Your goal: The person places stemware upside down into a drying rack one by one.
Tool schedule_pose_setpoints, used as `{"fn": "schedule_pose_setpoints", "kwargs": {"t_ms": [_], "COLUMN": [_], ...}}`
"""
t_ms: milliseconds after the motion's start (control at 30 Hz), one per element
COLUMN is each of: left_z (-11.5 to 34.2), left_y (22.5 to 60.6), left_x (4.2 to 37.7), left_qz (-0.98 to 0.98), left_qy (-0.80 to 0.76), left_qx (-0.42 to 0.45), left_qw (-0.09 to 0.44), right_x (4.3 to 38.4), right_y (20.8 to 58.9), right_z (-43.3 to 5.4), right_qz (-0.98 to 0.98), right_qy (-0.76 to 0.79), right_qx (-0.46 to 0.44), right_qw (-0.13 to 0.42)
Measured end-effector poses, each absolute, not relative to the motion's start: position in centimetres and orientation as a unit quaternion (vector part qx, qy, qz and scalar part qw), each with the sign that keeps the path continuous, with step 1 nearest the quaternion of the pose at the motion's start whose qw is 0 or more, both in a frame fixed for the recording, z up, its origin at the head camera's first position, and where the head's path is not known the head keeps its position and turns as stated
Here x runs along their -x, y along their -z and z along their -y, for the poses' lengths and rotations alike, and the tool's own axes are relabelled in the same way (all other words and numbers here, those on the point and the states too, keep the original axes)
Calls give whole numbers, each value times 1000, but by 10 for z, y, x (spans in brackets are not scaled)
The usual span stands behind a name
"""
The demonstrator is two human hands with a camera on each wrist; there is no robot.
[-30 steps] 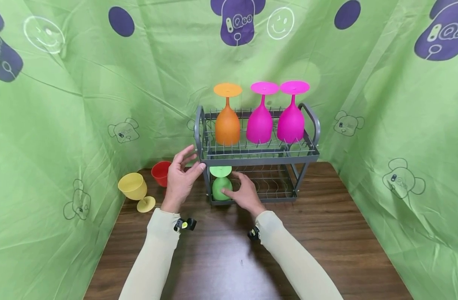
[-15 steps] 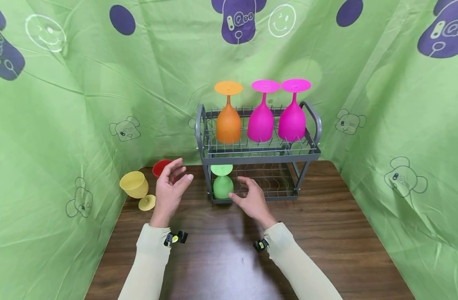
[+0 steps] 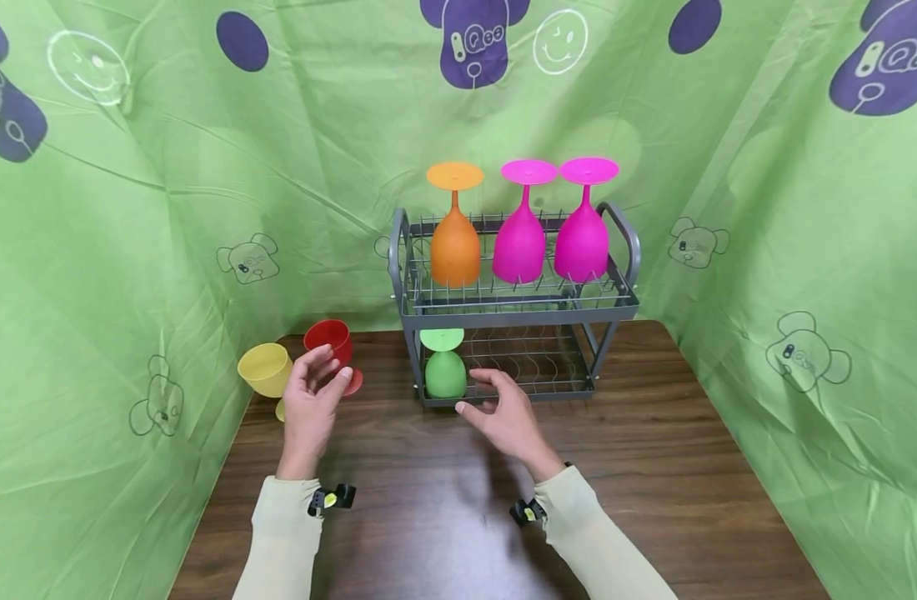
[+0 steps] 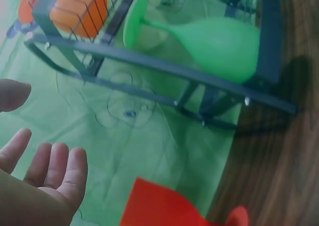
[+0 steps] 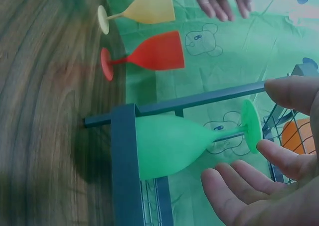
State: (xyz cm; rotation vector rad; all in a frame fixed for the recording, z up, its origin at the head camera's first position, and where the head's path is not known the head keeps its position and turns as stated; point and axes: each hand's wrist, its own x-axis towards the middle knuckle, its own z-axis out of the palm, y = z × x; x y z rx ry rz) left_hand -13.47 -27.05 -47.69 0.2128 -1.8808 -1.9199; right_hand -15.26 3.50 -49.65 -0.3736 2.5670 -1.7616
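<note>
Though overlapping the red goblet (image 3: 328, 337) in the head view, seen from both wrists as apart from it: left hand (image 3: 308, 408), with wide gap between thumb and fingers, nothing gripped. Found red goblet upright on the brown table (image 3: 699, 500), left of the rack (image 3: 514, 319), with yellow goblet (image 3: 265, 370) upright just beside it, farther left, partly hidden by the hand in the head view.

Noted right hand (image 3: 507, 417) just to the right of the green goblet (image 3: 446, 375), also with thumb and fingers spread wide, not closed around anything. Cannot tell whether fingertips touch the goblet; in the right wrist view, one fingertip close by its foot.

Green goblet logged as upside down, foot up, at left end of the rack's lower tier, next to the corner post.

On upper tier, counted three more, all inverted: orange goblet (image 3: 455, 250) above the green one, then inner magenta goblet (image 3: 518, 248) and outer magenta goblet (image 3: 582, 248), close together toward the right.

Also recorded: pale sleeves (image 3: 278, 542) on both arms, dark device (image 3: 343, 496) at left wrist, green curtain (image 3: 331, 125) with purple and outlined animal faces behind and to both sides.
</note>
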Motion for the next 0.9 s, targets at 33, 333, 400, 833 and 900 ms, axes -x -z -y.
{"fn": "schedule_pose_setpoints", "kwargs": {"t_ms": [33,333,400,833,900], "left_z": [273,303,313,362,368], "left_y": [479,508,518,563,568], "left_x": [134,133,134,146,149], "left_qz": [676,635,622,604,606], "left_qy": [696,685,681,648,640], "left_qx": [-83,-155,-171,-268,-282], "left_qw": [226,320,346,378,379], "right_x": [151,137,134,125,122], "right_y": [497,498,498,507,508], "right_z": [-35,-38,-39,-41,-40], "right_qz": [-818,-800,-798,-784,-782], "right_qy": [563,588,592,608,609], "right_qx": [119,116,116,124,129], "right_qw": [3,12,14,22,26]}}
